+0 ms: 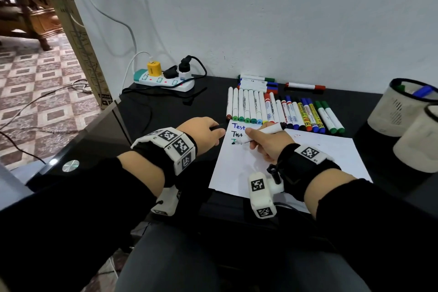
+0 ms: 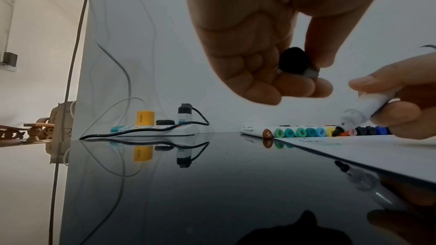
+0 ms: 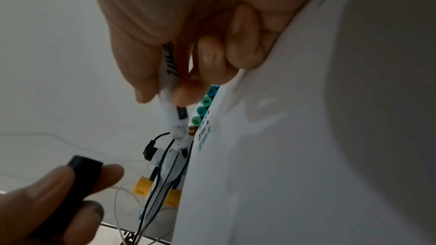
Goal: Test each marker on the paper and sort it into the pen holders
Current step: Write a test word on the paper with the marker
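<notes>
While left hand [image 1: 203, 131] pinches black cap [image 2: 293, 60], right hand [image 1: 265, 143] grips white cylindrical marker [image 1: 267, 131]

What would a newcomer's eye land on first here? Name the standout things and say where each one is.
First the right hand at the middle of the desk, holding an uncapped white marker with its tip at the top left of the white paper, beside handwritten "Test" lines. Left of it, the left hand pinches the black cap. Behind the paper lies a row of markers, with the pen holders at far right.
</notes>
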Motion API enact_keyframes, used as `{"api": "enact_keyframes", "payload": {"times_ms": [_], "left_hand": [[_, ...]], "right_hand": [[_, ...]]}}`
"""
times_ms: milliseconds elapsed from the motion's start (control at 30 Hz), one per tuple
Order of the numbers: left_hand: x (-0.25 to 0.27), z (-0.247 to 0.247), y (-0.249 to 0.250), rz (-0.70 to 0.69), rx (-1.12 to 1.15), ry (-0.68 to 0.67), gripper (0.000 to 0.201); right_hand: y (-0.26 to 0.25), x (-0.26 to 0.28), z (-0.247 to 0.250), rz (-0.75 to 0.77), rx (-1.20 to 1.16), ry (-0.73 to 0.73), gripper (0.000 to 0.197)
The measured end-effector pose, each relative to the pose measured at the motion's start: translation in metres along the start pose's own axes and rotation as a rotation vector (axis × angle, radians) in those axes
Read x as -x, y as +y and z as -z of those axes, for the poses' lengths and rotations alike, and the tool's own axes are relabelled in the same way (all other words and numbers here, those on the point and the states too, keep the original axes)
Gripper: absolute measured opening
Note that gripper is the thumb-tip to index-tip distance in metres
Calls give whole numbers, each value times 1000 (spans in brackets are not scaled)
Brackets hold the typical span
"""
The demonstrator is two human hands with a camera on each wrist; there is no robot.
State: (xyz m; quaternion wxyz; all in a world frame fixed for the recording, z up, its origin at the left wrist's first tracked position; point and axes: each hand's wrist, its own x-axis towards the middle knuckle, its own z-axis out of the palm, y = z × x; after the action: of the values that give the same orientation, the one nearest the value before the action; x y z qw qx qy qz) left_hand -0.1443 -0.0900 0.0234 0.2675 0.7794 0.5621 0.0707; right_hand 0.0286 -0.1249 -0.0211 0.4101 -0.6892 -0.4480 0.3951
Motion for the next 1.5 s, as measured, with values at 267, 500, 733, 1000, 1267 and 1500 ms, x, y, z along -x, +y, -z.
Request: {"api": "enact_keyframes", "payload": {"times_ms": [267,500,733,1000,1267,1500], "left_hand": [[0,1,1,-11,21,8,27],[-3,0,0,-13,26,9,27],[-4,-1,0,-26,33,14,25],[-5,-2,0,-22,20,4,28],[-7,-3,0,-14,46,-1,25],[-8,-3,0,-7,60,-1,24]], "right_hand": [[1,-9,-6,60,-24,4,29],[8,-15,-6,108,110,9,28],[10,-15,-6,134,119,19,31],[11,-15,-6,110,107,59,28],[9,-12,-7,103,142,48,30],[9,-11,-5,90,92,70,31]]}}
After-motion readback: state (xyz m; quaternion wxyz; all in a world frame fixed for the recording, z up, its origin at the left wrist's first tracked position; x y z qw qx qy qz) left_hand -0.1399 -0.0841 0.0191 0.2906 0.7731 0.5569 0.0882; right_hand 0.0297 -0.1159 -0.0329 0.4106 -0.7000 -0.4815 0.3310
